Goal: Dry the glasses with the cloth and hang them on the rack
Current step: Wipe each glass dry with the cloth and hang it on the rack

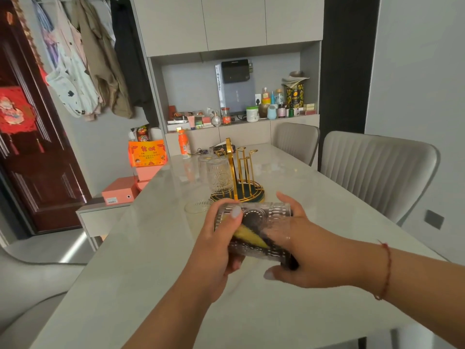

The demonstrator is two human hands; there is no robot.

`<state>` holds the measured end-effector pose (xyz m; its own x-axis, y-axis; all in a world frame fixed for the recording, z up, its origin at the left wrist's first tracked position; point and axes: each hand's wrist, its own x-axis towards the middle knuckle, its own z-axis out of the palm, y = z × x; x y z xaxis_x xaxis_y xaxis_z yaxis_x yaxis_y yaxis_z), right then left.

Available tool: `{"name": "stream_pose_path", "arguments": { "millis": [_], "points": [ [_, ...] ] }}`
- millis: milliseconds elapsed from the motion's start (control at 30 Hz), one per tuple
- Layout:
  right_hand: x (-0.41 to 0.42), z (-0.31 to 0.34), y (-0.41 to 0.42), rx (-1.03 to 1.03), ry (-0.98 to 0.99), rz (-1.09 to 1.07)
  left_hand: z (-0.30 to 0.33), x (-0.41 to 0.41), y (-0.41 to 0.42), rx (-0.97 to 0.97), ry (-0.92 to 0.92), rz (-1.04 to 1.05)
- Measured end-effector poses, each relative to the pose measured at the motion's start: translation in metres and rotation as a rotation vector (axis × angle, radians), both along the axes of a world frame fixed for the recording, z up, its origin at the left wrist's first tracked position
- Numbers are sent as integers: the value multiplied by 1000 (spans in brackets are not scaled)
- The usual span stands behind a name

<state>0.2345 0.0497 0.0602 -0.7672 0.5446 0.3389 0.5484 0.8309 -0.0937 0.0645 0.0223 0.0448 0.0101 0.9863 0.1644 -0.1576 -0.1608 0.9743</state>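
Head view: both hands hold a ribbed glass sideways above the near surface; left hand steadies it while right hand works the cloth inside. Gold rack waits beyond.

Ribbed clear glass lies on its side, off the bench, dark-and-yellow cloth stuffed inside it. Gold wire rack stands upright on a dark round base; one ribbed glass hangs inverted on it. Another glass stands upright just beside the base.
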Motion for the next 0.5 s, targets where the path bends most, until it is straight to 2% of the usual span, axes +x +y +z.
{"name": "stream_pose_path", "arguments": {
  "millis": [67, 100, 167, 267, 367, 400, 500],
  "points": [
    [0, 17, -6, -674, 305, 58, -1, -1, -2, 112, 59, 37],
    [2, 22, -6, -937, 436, 95, -1, -3, -3, 165, 103, 56],
    [5, 26, -3, -1229, 595, 176, 0, -5, -6, 252, 185, 59],
    [5, 24, -2, -1332, 696, 258, 6, -8, -8, 271, 327, -27],
    [9, 21, -1, -1221, 642, 97, 9, -22, -1, 244, 460, -50],
    [9, 21, -2, -1171, 610, 28, 12, -26, -1, 292, 588, 6],
    [9, 18, -4, -1126, 572, -61, 20, -23, -6, 533, 1182, 180]
  ]
}}
